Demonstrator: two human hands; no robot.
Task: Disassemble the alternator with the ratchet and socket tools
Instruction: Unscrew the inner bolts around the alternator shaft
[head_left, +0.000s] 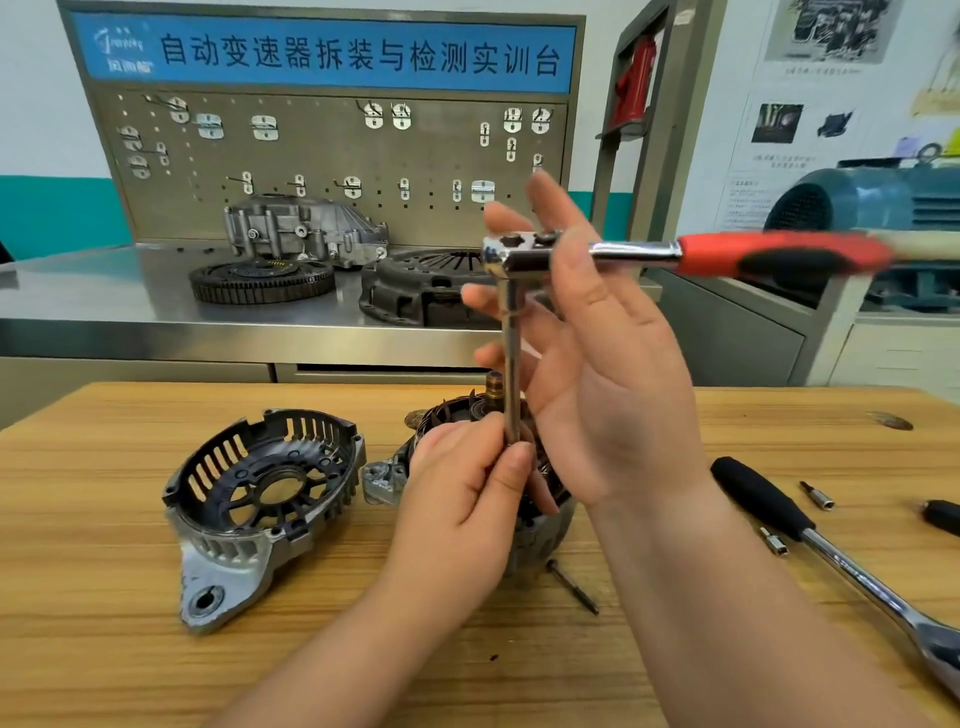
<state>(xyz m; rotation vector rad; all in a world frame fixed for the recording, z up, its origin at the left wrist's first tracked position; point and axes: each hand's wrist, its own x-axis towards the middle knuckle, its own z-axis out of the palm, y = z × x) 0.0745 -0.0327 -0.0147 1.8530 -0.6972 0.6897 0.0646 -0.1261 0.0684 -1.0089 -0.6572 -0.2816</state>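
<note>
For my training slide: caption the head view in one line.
Left hand pinches the extension bar over the alternator, right hand steadies the red-handled ratchet, removed end cover beside.

Wood table (130, 649) fgd, steel counter (104, 291) w/ pegboard (322, 150) behind, blue sign (322, 54), white/teal wall (41, 208), posters (779, 130) rt

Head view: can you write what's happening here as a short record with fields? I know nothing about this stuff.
Place: wooden table
Job: alternator partly taken apart
Already off: cover, lying left of the alternator
Tool in use: red ratchet on an upright extension bar
Left hand: pinches the bar's lower end at the alternator
Right hand: straight fingers at the ratchet's head
Lying loose: black ratchet, bolt, two bits on the right
</note>
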